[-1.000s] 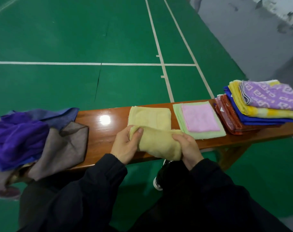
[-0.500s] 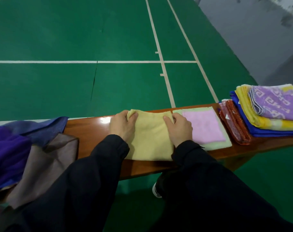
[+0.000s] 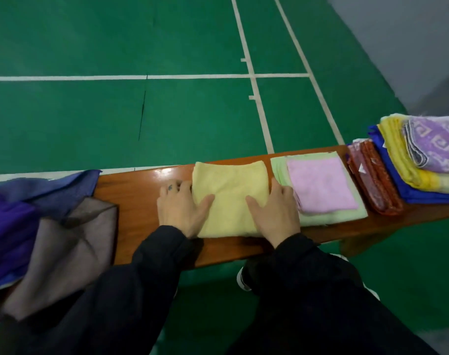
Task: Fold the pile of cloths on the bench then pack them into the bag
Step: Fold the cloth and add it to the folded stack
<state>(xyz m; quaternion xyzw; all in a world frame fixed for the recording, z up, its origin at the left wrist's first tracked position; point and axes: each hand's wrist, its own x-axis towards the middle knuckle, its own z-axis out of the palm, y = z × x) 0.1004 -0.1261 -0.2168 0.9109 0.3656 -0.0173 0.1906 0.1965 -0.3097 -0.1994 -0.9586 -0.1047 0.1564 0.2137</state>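
Green court floor (image 3: 90,42) is filling the upper frame, white lines (image 3: 146,77) crossing it; grey floor strip (image 3: 397,47) is occupying the upper right; glare is showing on the bench (image 3: 138,201).

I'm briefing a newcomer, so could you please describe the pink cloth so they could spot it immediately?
Find the wooden bench; right of the right hand lies a pale green cloth. The pink cloth sits folded on it, the only pink square, smaller than its green base.

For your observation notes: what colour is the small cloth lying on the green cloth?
Pink cloth, on the pale green cloth; seen in the head view.
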